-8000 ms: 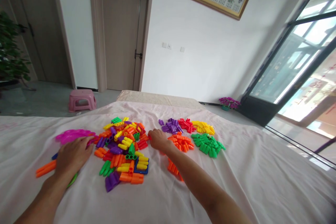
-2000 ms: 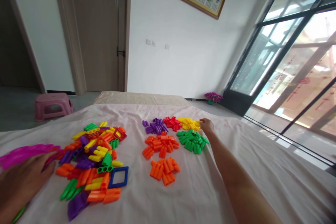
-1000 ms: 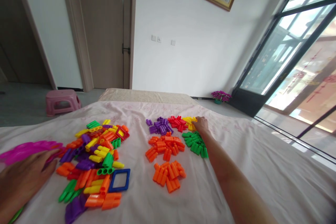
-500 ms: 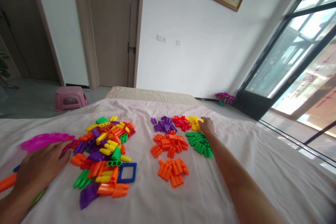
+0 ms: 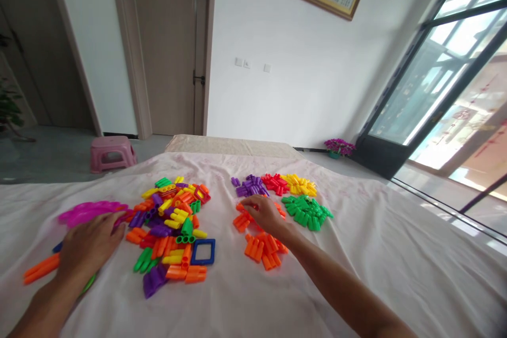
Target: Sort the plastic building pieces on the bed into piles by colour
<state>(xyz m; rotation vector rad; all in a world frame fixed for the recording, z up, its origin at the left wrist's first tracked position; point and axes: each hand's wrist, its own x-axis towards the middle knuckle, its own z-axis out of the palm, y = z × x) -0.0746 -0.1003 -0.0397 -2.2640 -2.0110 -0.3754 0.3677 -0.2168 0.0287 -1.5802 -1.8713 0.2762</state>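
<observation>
My left hand (image 5: 92, 243) rests at the left edge of a mixed heap of tube-shaped plastic building blocks (image 5: 170, 222). Its fingers are curled in around a red block (image 5: 129, 214), partly hidden by the fingertips. Over the upper orange block pile (image 5: 242, 222) hovers my right hand (image 5: 263, 212), fingers pointing left and loosely apart, with nothing visible in them. Around it lie single-colour piles: purple (image 5: 252, 186), red (image 5: 276, 184), yellow (image 5: 300, 185) and green (image 5: 308, 212). A second orange pile (image 5: 266, 249) sits nearer to me, partly behind my forearm.
A magenta plastic piece (image 5: 89, 211) lies beyond my left hand, and an orange piece (image 5: 41, 269) beside it. A blue square frame (image 5: 203, 252) borders the mixed heap. Everything lies on a pale cloth (image 5: 222, 306). A pink stool (image 5: 113, 153) stands on the floor behind.
My right hand has left the yellow pile and moved left and nearer, over the orange blocks. The left hand stays by the heap. The whole view has shifted slightly.
</observation>
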